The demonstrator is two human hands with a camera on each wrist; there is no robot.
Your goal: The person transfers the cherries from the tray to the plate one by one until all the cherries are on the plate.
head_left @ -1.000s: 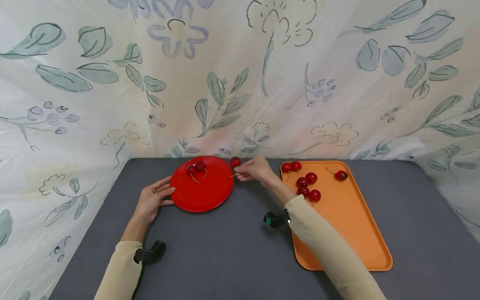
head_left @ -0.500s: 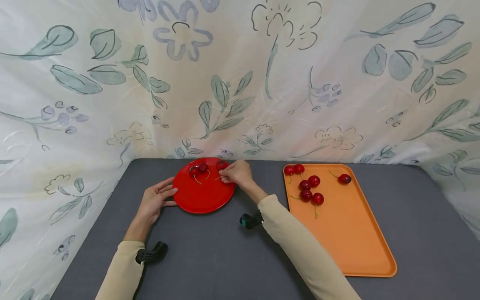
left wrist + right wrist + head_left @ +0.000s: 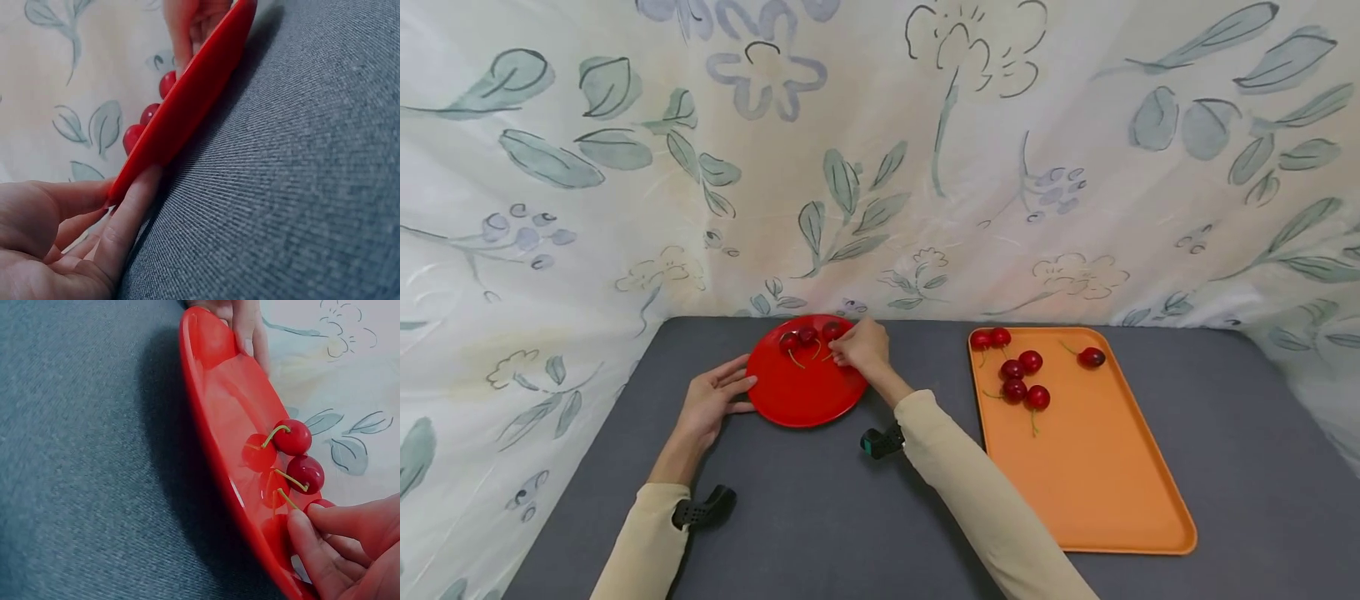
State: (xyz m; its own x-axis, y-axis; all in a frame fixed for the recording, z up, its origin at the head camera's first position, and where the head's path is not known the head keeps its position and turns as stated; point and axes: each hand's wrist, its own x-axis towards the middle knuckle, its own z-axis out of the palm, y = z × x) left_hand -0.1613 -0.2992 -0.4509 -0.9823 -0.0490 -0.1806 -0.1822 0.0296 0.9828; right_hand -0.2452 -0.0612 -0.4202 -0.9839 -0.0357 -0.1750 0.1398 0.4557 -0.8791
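My left hand (image 3: 709, 402) grips the left rim of a round red plate (image 3: 801, 400); in the left wrist view the thumb and a finger (image 3: 128, 219) lie on opposite sides of the rim. Two dark red cherries with stems, one (image 3: 788, 342) beside the other (image 3: 807, 335), sit toward the back of the plate. Over the plate's right side, my right hand (image 3: 865, 350) pinches the stem of a third cherry (image 3: 831, 331), close beside those two. In the right wrist view my thumb and fingertip partly hide this cherry (image 3: 322, 504).
To the right lies an orange tray (image 3: 1097, 467). Several cherries cluster at its back left, and one cherry (image 3: 1091, 357) lies apart near its back right. A dark grey cloth (image 3: 820, 517) covers the table, with a flower-patterned curtain (image 3: 850, 167) behind.
My right hand has moved left from beside the plate to over it, bringing the cherry next to the other two. My left hand has stayed on the rim.
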